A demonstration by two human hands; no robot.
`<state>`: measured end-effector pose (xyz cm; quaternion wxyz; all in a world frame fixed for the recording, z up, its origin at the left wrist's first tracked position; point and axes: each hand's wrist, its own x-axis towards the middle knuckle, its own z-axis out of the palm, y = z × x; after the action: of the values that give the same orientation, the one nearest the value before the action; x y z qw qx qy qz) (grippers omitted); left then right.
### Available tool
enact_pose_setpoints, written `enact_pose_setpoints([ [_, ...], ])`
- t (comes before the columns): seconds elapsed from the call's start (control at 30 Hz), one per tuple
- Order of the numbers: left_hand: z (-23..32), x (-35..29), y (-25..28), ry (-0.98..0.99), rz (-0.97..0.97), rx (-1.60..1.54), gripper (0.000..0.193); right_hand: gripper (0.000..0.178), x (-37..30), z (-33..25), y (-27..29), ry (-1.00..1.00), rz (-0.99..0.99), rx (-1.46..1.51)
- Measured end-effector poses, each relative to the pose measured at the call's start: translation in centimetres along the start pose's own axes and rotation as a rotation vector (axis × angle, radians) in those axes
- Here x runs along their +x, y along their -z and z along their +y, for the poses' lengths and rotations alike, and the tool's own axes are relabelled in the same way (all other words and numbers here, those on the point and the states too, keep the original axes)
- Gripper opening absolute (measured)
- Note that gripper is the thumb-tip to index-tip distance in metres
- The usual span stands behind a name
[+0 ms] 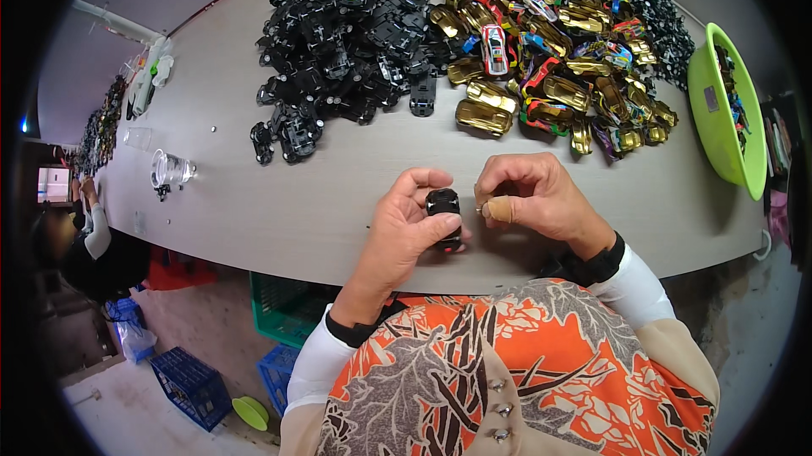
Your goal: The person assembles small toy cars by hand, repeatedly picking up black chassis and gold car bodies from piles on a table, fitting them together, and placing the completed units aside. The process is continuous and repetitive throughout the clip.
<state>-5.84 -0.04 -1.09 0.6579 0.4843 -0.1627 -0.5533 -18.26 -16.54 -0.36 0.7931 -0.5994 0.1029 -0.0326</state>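
Note:
My left hand [397, 223] is closed round a black toy car chassis [442, 202], its thumb lying across it, just above the near part of the table. A short gap to the right, my right hand [541, 194] pinches a small shiny piece [480, 210] between thumb and forefinger; most of it is hidden, so its kind is unclear. Tan tape wraps the right thumb. Beyond my hands lie a heap of black toy car chassis [347, 41] and, to its right, a heap of gold and coloured toy car bodies [562, 92].
Small wheel parts [655, 20] are spread along the far right edge. A lime green basin [704, 109] holding more pieces stands at the right. Clear plastic cups [173, 170] sit at the left. Crates [190, 387] are on the floor, and another person [97, 236] works at the far left.

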Motion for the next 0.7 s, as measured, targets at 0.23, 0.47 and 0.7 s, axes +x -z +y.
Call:
enact_pose_setpoints([
  [0.23,-0.7,0.1,0.3,0.01,-0.013,0.088,0.021,0.006,-0.1,-0.4,0.5,-0.049,-0.054,0.001],
  [0.47,-0.3,-0.4,-0.4,-0.014,-0.104,0.348,0.017,0.005,0.1,0.5,-0.2,-0.018,-0.102,-0.137],
  [0.7,-0.4,-1.3,-0.2,-0.106,-0.047,0.726,0.016,0.007,-0.1,1.9,-1.9,0.015,0.003,-0.447],
])
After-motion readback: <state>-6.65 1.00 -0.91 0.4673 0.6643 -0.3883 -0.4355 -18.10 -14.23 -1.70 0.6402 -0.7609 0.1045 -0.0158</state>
